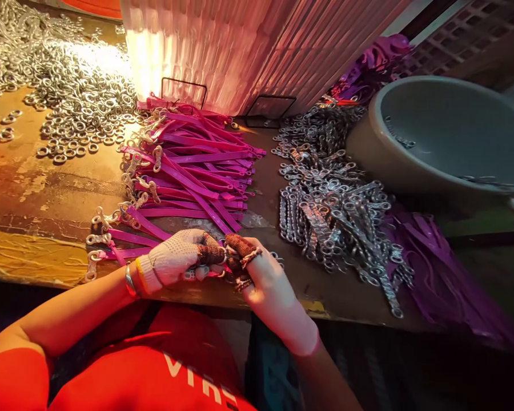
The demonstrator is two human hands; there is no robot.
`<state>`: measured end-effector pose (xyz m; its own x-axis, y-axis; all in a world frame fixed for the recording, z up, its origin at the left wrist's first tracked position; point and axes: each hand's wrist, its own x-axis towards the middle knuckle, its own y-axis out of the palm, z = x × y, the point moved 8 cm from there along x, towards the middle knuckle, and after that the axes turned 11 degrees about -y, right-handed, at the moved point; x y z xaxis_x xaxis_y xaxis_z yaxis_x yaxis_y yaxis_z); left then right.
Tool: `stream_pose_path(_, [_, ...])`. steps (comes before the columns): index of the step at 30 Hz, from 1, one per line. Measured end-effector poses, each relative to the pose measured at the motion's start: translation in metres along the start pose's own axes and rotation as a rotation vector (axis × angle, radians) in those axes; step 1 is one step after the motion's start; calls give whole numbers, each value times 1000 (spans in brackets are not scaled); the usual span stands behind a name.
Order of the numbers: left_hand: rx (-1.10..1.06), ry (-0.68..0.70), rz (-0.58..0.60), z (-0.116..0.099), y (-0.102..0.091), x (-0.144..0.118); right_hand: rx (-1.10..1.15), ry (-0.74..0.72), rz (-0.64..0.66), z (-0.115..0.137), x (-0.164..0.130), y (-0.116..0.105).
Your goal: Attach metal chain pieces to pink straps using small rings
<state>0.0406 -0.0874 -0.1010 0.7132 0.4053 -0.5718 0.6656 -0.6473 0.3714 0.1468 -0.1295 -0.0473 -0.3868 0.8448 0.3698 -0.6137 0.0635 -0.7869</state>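
At the near edge of the desk (34, 217) the two hands meet just in front of the person's red shirt. The left hand (177, 260), in a white knitted glove with dark worn tips, has its fingers (209, 254) curled and pressed together onto a purple strap (216, 273), of which only a short pink-purple bit shows between the two hands. The right hand (261, 279) is bare except for brown wrappings on the fingertips (240, 245); those fingers bend inward and pinch the same spot from the right, so the strap lies squeezed between the tips of both hands, close above the desk edge. What small metal piece sits there is too hidden to tell. Just beyond the hands, toward the far side, lies a pile of purple straps with metal clasps (188, 165), their clasp ends turned to the left. To the right of it is a heap of metal snap hooks (334, 211), and beyond that a grey basin (445, 137) at the far right. At the far left a spread of metal rings (68, 85) covers the desk, and a ribbed pink panel (240, 45) stands at the far middle.
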Motion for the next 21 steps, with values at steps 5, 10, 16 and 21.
stream_pose_path(5, [22, -30, 68, 2, 11, -3, -152, -67, -14, 7, -2, -4])
stream_pose_path(10, [333, 107, -63, -12, 7, -16, -139, 37, 101, 12, 0, -6])
stream_pose_path(16, [201, 19, -38, -10, 17, -19, -255, 31, -164, 26, -5, -11])
stream_pose_path(21, [407, 71, -167, -33, -3, 2, -108, 157, -160, 5, -11, 3])
